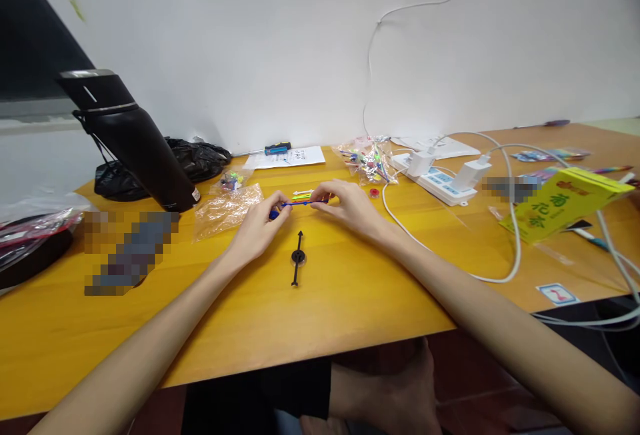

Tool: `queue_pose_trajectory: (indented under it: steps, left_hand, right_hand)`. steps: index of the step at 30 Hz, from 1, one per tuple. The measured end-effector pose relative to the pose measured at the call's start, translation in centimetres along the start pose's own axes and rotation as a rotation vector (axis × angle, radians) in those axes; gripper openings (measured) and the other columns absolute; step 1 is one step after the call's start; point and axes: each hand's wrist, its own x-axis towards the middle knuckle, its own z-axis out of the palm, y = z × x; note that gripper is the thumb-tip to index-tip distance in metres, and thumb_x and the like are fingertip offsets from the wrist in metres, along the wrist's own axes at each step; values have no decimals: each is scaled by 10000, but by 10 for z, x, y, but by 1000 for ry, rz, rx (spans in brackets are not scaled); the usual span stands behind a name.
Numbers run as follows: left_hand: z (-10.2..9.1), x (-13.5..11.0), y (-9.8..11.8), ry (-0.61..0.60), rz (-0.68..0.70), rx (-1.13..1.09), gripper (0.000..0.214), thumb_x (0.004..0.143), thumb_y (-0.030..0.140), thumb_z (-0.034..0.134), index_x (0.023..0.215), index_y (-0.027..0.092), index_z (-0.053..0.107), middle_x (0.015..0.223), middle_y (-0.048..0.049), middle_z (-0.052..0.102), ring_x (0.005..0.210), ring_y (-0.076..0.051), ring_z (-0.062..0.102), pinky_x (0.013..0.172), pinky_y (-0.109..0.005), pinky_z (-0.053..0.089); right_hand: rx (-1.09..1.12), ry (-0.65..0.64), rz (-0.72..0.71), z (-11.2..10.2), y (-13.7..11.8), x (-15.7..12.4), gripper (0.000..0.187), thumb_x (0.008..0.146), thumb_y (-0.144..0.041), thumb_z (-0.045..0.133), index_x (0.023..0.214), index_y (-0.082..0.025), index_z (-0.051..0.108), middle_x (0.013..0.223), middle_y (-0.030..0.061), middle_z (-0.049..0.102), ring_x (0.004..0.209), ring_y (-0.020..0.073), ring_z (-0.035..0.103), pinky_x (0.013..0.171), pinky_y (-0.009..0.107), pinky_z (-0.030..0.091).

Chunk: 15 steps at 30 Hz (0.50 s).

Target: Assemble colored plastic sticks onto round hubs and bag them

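Left hand and right hand each seem to pinch an end of the thin blue strip, held between the black spinner and the table's back edge. Pinch force unclear. Uneven pull could bend or snap it; a slip could drop it by the yellow arrow. Lowered wrist could knock the spinner toward the near edge. Right forearm could snag the white cable, tugging the power strip near the back edge.

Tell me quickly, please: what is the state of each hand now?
Left hand: closed, pinching a thin blue rod-like piece.
Right hand: closed, pinching the same blue piece from the other side.
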Motion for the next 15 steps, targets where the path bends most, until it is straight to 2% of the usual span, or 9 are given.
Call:
queue_pose_trajectory:
  steps: [9, 15]
  left_hand:
    - [2, 1, -6, 22, -41, -7, 213, 986, 403, 481, 994, 216, 582, 801, 12, 606, 732, -167, 534, 679, -294, 361]
    - [3, 3, -6, 137, -84, -74, 154, 968, 245, 407, 1038, 218, 541, 943, -13, 585, 852, -173, 537, 787, -316, 394]
  right_hand:
    - [-52, 15, 6, 1, 1, -1, 63, 946, -257, 658, 968, -213, 698, 933, 24, 736, 866, 179, 642, 785, 311, 459]
    - [-230, 30, -18, 9, 11, -1, 76, 952, -251, 647, 935, -197, 699, 924, 43, 714, 921, 214, 588, 797, 326, 422]
